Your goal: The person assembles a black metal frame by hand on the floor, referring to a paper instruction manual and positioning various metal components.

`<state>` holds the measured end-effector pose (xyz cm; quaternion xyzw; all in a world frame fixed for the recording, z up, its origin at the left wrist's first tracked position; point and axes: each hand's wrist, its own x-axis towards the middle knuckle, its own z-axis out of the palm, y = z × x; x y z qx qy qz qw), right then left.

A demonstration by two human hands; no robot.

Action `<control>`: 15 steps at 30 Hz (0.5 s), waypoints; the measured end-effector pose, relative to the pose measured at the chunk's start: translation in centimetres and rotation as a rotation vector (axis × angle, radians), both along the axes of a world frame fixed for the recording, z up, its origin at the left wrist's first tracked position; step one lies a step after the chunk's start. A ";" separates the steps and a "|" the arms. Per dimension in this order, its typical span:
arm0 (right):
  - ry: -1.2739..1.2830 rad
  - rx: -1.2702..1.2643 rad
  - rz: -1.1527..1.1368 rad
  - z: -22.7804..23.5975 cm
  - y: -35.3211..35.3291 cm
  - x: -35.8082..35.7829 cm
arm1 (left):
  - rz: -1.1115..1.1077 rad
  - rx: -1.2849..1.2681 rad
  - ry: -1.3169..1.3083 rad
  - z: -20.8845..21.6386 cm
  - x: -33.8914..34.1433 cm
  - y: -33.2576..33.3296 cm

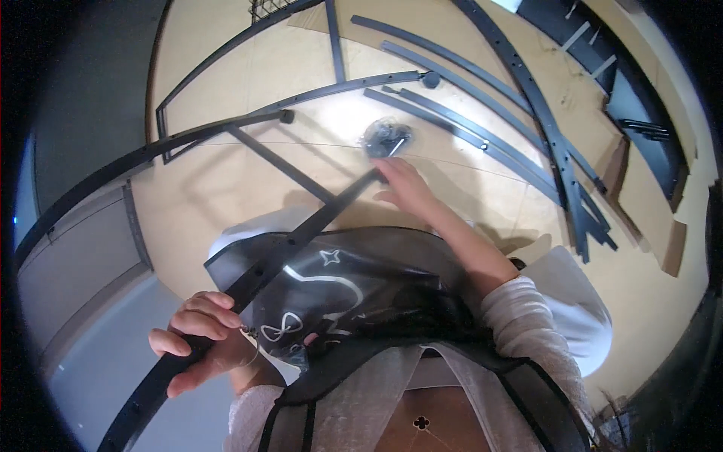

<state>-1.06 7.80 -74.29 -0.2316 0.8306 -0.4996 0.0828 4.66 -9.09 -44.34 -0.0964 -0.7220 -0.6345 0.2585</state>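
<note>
A black metal frame (305,230) slants across in front of me, made of two long bars joined by a crossbar. My left hand (207,331) is wrapped round its nearer bar at the lower left. At that bar's far end is my right hand (410,188), with fingers over the tip and the thumb on the near side; the grip looks light. Just beyond these fingers lies a clear plastic bag (387,138) with small dark parts, whose kind I cannot make out. A dark sheer apron (354,279) with white line drawings covers my lap below the bar.
Another black frame (339,41) lies at the far left. Several loose black metal bars (463,75) and a long black rail (520,75) spread over the far right floor. Beyond them are cardboard pieces (674,248) and an opened box with black parts (640,128).
</note>
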 end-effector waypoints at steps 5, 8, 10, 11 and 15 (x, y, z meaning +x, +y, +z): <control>-0.051 -0.013 0.174 -1.2 -3.4 0.5 | 0.077 -0.065 -0.046 0.6 1.2 -0.6; 0.064 0.120 0.320 -2.1 -4.8 1.9 | 0.099 -0.077 -0.094 1.0 2.2 -1.0; 0.037 0.100 0.354 -2.5 -5.8 2.5 | 0.079 -0.087 -0.100 1.1 2.5 -1.6; -0.001 0.092 0.386 -2.3 -6.4 2.9 | 0.055 -0.085 -0.115 1.2 2.8 -1.9; -0.112 0.112 0.356 -2.8 -7.8 3.5 | -0.033 -0.056 -0.100 0.7 2.4 -2.6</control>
